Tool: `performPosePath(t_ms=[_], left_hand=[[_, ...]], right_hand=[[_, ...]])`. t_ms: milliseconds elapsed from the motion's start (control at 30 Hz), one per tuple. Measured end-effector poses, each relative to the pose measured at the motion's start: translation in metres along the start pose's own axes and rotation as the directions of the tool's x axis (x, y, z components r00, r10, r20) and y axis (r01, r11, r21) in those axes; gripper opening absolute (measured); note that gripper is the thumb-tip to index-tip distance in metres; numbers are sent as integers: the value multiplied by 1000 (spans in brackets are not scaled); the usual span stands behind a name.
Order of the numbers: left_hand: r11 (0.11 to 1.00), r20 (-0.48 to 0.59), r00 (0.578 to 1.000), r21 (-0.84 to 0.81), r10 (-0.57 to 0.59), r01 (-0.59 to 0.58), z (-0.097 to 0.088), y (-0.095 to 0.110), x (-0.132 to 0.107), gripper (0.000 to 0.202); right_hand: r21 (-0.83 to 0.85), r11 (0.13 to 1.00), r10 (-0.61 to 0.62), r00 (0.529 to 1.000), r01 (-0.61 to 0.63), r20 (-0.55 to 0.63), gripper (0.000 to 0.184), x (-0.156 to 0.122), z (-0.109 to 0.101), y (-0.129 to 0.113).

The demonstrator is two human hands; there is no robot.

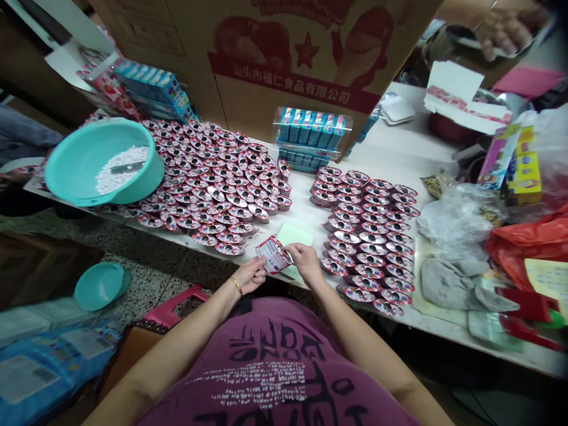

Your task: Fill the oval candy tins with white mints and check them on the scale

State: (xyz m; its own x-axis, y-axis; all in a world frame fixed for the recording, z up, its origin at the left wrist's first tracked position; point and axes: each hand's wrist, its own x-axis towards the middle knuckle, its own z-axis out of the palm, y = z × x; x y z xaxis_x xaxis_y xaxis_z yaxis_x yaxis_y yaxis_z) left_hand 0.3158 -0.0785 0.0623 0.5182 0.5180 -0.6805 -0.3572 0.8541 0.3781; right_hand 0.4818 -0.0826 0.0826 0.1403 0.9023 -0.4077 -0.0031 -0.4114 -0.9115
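Between my two hands, over the table's front edge, is a small red-and-white printed packet (272,255). My left hand (251,274) pinches its lower left side; a gold bracelet circles that wrist. My right hand (303,259) has its fingers closed at the packet's right edge. Behind the packet lies a pale green pad (294,234) on the white table (305,212). To the left stand many red-and-white oval-topped packets (208,177) with dark round holes in their tops. Rows of the same kind of packets (371,236) stand to the right.
A turquoise basin (146,177) with small white pieces and a flat scoop stands at the left. A large cardboard box (248,94) and blue boxes in clear plastic (310,133) stand behind. Clear bags, a grey cloth (448,284) and a red bag lie right. Another person's hand (506,32) shows top right.
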Motion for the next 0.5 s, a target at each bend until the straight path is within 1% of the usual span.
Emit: performPosePath(t_ms=[33, 67, 100, 133, 167, 233, 267, 300, 333, 367, 400, 433, 500], left_hand=[[1000, 13, 1000, -12, -1, 1, 3, -1, 3, 29], [1000, 25, 1000, -18, 1, -1, 6, -2, 6, 30], [1000, 33, 999, -19, 3, -2, 9, -3, 9, 30], [1000, 35, 999, -11, 4, -4, 11, -4, 12, 29], [1000, 28, 1000, 2, 4, -4, 13, -5, 15, 28], [999, -25, 1000, 36, -9, 10, 14, -5, 17, 25], [999, -65, 998, 46, -18, 21, 13, -5, 17, 24], [998, -102, 994, 43, -29, 34, 10, -5, 16, 23], [999, -130, 991, 28, -40, 44, 7, -4, 13, 23], [999, -146, 988, 2, -52, 53, 3, -3, 10, 24], [998, -145, 987, -29, -66, 62, 0, -3, 6, 25], [995, -136, 987, -64, -83, 75, -3, -3, 1, 24], [984, -103, 986, -133, -134, 120, -7, -5, -7, 22]], right_hand=[[-168, 982, -71, 993, 86, 92, 28, -1, -5, -7], [-328, 929, -116, 975, 173, 188, 27, -2, -10, -14], [-476, 843, -137, 955, 251, 263, 26, -1, -14, -20], [-609, 729, -143, 940, 311, 309, 26, 0, -17, -25], [-722, 598, -141, 932, 348, 333, 25, 2, -19, -29], [-871, 338, -107, 934, 357, 341, 24, 10, -23, -31], [-909, 233, -76, 938, 345, 337, 24, 14, -25, -30], [-930, 150, -43, 942, 336, 334, 25, 18, -27, -28], [-939, 89, -10, 943, 332, 332, 25, 21, -29, -25], [-943, 50, 18, 944, 329, 330, 25, 23, -30, -23], [-945, 33, 31, 945, 324, 325, 26, 23, -30, -22], [-947, 37, 29, 947, 318, 319, 26, 21, -29, -21], [-945, 103, -2, 951, 309, 311, 26, 11, -18, -22]])
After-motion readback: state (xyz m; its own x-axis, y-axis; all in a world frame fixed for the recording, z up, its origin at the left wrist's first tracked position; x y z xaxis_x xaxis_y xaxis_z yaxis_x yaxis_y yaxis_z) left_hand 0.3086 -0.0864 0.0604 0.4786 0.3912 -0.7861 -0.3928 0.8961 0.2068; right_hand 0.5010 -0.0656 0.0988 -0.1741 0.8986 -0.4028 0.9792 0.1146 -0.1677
